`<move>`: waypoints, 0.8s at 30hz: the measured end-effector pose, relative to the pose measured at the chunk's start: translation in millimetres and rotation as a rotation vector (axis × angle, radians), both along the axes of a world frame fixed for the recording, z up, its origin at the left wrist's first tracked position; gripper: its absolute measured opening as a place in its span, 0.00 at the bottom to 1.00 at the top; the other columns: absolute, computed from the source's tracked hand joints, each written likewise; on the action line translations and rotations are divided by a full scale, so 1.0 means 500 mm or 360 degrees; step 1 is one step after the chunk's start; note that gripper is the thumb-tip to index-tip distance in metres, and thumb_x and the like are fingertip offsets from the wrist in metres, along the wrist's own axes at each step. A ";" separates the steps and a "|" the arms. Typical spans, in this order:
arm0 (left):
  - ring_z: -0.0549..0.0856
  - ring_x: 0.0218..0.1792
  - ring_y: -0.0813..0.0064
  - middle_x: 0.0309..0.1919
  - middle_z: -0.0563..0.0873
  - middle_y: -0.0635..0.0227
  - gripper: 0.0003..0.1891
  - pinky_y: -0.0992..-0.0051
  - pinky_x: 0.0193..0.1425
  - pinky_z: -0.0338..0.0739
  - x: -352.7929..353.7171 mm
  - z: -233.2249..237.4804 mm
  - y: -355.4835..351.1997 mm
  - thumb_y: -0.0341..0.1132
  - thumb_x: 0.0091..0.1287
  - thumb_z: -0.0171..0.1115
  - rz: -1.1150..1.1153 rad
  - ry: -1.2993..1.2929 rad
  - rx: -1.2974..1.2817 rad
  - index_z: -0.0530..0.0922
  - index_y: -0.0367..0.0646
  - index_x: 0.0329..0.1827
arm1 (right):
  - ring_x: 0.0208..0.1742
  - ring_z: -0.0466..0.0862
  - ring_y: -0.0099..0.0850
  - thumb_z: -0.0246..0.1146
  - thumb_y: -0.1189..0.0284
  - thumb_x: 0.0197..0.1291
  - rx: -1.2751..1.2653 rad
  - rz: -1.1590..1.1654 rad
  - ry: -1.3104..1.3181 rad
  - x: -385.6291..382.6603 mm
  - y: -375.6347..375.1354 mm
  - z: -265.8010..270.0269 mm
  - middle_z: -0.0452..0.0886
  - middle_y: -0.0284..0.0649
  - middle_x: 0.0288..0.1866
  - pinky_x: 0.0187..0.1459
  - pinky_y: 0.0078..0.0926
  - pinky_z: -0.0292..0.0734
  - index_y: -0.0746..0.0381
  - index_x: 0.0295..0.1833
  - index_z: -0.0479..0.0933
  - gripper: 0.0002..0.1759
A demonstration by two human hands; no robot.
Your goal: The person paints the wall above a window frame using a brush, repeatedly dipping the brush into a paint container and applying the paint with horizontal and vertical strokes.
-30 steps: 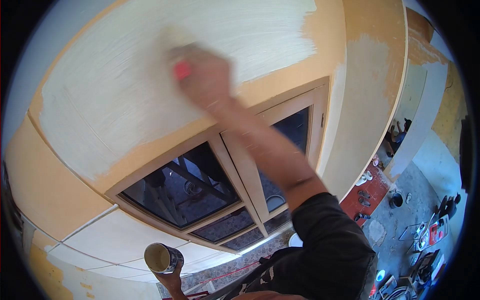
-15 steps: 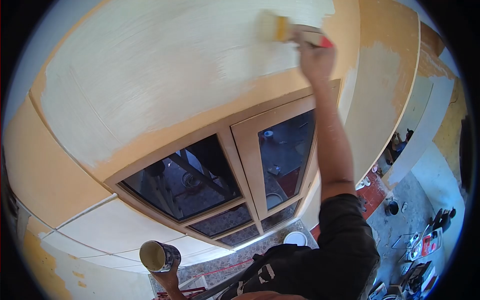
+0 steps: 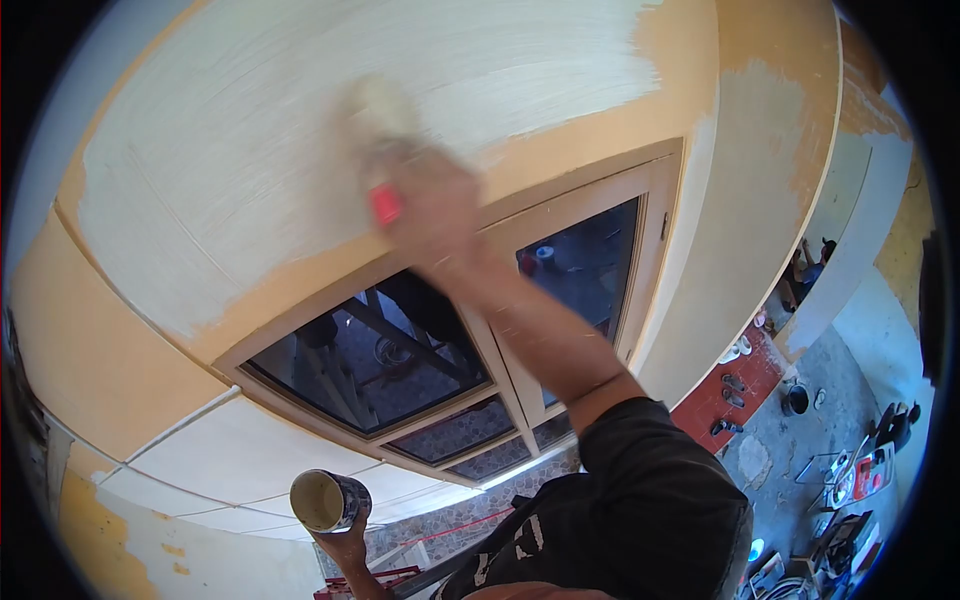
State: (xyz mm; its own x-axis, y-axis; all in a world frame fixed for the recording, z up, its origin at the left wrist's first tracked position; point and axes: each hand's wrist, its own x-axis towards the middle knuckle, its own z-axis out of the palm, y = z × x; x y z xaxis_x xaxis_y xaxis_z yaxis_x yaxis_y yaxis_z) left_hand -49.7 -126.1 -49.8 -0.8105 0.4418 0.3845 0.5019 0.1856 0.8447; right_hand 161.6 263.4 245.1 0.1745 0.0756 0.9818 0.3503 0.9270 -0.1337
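My right hand (image 3: 437, 210), smeared by motion, is wrapped round a paintbrush (image 3: 380, 108) with a red-tipped handle. The bristles are up against the wall (image 3: 240, 150), over a broad patch of whitish paint streaked with brush marks. Orange-beige colour still shows along the patch's borders. Low in the view, my left hand (image 3: 346, 548) grips a paint can (image 3: 322, 502) from below and beside it. The can's open mouth faces me, its inside coated with pale paint.
Below the painted patch is a wooden window frame (image 3: 480, 350) with dark glass. Ladder parts (image 3: 405, 560) show beneath my left arm. Far below on the right are a red-tiled step (image 3: 690, 405) with footwear, a black bucket (image 3: 795, 400), and a person (image 3: 808, 268) beyond the wall edge.
My right hand has swept the brush left and slightly down across the wall. My left hand and the can have barely shifted. The view has moved a little.
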 end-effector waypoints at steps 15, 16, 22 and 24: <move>0.75 0.71 0.56 0.71 0.74 0.54 0.59 0.57 0.78 0.68 0.005 0.004 -0.017 0.30 0.41 0.86 0.0065 -0.0033 -0.0079 0.60 0.40 0.80 | 0.40 0.89 0.25 0.68 0.67 0.69 -0.0695 -0.0563 0.0313 0.396 0.223 -0.040 0.91 0.37 0.38 0.44 0.27 0.82 0.56 0.49 0.89 0.08; 0.75 0.71 0.57 0.71 0.73 0.54 0.59 0.58 0.78 0.69 0.003 0.000 -0.016 0.29 0.41 0.86 0.0094 -0.0022 -0.0105 0.60 0.40 0.80 | 0.36 0.89 0.37 0.67 0.61 0.69 -0.0617 -0.0601 0.0446 0.433 0.236 -0.039 0.90 0.42 0.34 0.40 0.36 0.82 0.54 0.47 0.88 0.10; 0.76 0.69 0.59 0.69 0.76 0.57 0.60 0.57 0.75 0.71 -0.037 -0.056 -0.009 0.30 0.39 0.88 -0.0154 -0.0192 0.0255 0.60 0.40 0.79 | 0.34 0.87 0.55 0.67 0.50 0.67 -0.1010 -0.0944 0.0433 0.424 0.252 -0.123 0.86 0.54 0.31 0.35 0.51 0.79 0.59 0.41 0.87 0.22; 0.77 0.67 0.61 0.67 0.77 0.59 0.58 0.59 0.74 0.72 -0.062 -0.066 0.066 0.29 0.39 0.88 -0.0296 -0.0208 0.0508 0.63 0.42 0.77 | 0.35 0.88 0.51 0.68 0.54 0.68 -0.0352 -0.1093 0.0046 0.317 0.227 -0.193 0.86 0.52 0.34 0.36 0.50 0.81 0.61 0.44 0.87 0.20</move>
State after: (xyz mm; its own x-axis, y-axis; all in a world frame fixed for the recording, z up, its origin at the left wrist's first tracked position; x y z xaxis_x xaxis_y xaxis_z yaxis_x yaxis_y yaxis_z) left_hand -80.4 -92.9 -83.0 -0.7791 0.4609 0.4249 0.3864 -0.1807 0.9044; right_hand 320.2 377.1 148.8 0.2796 0.1358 0.9505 0.8377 0.4491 -0.3106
